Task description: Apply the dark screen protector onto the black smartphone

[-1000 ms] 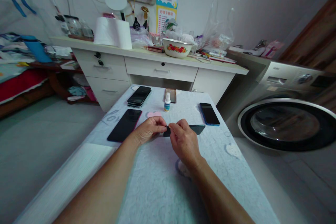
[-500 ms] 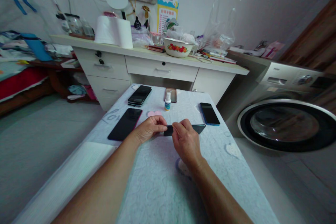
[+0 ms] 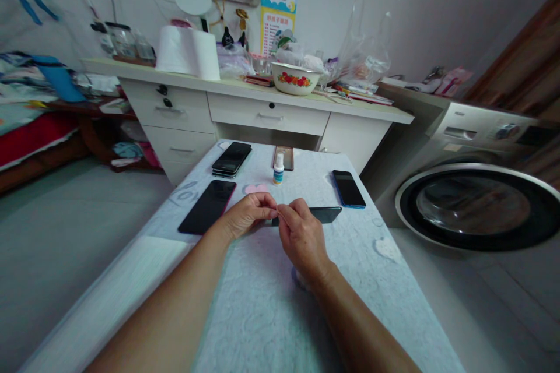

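A dark phone lies across the middle of the cloth-covered table, partly hidden behind my hands. My left hand is pinched closed at the phone's left end. Beside it, my right hand is also pinched, its fingertips touching those of the left. Whatever sits between the fingertips is too small to make out. Just beyond the hands are a pink shape and a small white bottle with a blue label. A brownish phone case lies behind the bottle.
A large black phone and stacked phones lie at the left. A blue-edged phone is at the right. Beyond the table stands a white desk with a flowered bowl; a washing machine is at the right.
My right hand has moved left along the phone until its fingertips meet my left hand's. More of the phone's right part shows. My left hand has stayed nearly still.
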`<action>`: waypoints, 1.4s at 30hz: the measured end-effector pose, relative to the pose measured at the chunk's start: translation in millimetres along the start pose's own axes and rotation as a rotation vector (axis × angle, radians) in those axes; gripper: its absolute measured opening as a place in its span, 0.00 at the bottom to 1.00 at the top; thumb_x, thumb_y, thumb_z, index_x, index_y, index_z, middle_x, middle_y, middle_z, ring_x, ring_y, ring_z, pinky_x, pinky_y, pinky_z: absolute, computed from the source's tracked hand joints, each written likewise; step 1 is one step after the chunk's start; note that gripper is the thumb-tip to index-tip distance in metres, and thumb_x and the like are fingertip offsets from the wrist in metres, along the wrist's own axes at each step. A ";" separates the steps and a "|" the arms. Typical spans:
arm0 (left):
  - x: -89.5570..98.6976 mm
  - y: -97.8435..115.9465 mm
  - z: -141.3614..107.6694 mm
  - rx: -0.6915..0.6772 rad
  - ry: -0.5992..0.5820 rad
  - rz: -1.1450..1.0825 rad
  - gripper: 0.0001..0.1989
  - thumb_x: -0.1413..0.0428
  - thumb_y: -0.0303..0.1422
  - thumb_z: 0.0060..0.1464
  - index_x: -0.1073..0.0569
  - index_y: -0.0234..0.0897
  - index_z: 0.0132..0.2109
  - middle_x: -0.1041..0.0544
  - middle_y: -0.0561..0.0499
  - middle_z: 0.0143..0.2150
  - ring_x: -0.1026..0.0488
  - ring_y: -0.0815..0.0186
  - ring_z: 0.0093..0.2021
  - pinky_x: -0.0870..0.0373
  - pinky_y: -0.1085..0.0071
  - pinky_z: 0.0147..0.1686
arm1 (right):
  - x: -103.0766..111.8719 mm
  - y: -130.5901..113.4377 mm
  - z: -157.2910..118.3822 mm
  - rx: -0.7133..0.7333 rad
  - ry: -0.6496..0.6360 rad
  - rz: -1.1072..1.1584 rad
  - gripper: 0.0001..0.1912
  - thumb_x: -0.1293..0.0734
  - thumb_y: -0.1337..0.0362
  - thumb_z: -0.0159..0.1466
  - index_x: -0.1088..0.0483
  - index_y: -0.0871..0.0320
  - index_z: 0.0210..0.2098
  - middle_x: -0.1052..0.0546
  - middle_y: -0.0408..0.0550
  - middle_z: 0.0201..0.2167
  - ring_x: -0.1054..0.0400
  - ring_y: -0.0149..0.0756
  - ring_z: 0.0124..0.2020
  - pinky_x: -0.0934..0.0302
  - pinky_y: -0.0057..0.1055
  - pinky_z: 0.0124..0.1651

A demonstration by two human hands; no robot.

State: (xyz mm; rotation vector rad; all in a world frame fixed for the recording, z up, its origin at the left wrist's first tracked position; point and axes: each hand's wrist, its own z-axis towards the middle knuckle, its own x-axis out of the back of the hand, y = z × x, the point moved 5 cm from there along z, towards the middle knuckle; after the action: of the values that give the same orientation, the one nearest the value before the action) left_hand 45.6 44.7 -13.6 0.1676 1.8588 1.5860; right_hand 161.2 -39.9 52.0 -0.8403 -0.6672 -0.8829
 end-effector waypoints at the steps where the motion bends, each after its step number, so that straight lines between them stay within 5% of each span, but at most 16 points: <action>1: 0.2 -0.3 0.2 0.002 0.002 0.004 0.15 0.30 0.29 0.34 0.26 0.32 0.29 0.26 0.54 0.25 0.30 0.71 0.27 0.39 0.75 0.30 | 0.8 0.5 0.2 0.000 0.006 0.002 0.11 0.42 0.67 0.66 0.29 0.55 0.41 0.33 0.45 0.33 0.37 0.28 0.31 0.45 0.23 0.33; 10: 1.6 0.0 0.2 0.018 0.032 0.055 0.13 0.31 0.29 0.34 0.28 0.34 0.28 0.30 0.57 0.22 0.36 0.74 0.22 0.46 0.77 0.24 | 9.9 11.5 -1.5 -0.044 0.047 0.001 0.11 0.41 0.69 0.63 0.28 0.55 0.40 0.32 0.45 0.35 0.35 0.29 0.33 0.42 0.24 0.35; 22: -0.5 3.1 -1.1 0.014 0.042 0.079 0.12 0.32 0.29 0.34 0.28 0.33 0.28 0.29 0.56 0.23 0.34 0.73 0.24 0.42 0.76 0.26 | 20.5 28.6 -3.3 -0.121 0.121 -0.072 0.11 0.40 0.70 0.62 0.27 0.56 0.37 0.32 0.45 0.33 0.36 0.30 0.32 0.43 0.26 0.35; 42: 1.3 -0.3 0.6 0.004 0.030 0.025 0.13 0.31 0.27 0.33 0.26 0.33 0.29 0.29 0.57 0.23 0.34 0.74 0.24 0.42 0.76 0.27 | 4.0 3.4 -2.0 -0.017 0.037 0.012 0.10 0.43 0.68 0.66 0.30 0.56 0.36 0.34 0.45 0.33 0.37 0.29 0.32 0.43 0.24 0.35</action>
State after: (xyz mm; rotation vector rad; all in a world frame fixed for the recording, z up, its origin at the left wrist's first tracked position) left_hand 45.0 45.7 -14.4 0.1706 1.8895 1.6102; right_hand 166.4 -41.9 53.0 -0.8404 -0.6226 -0.8927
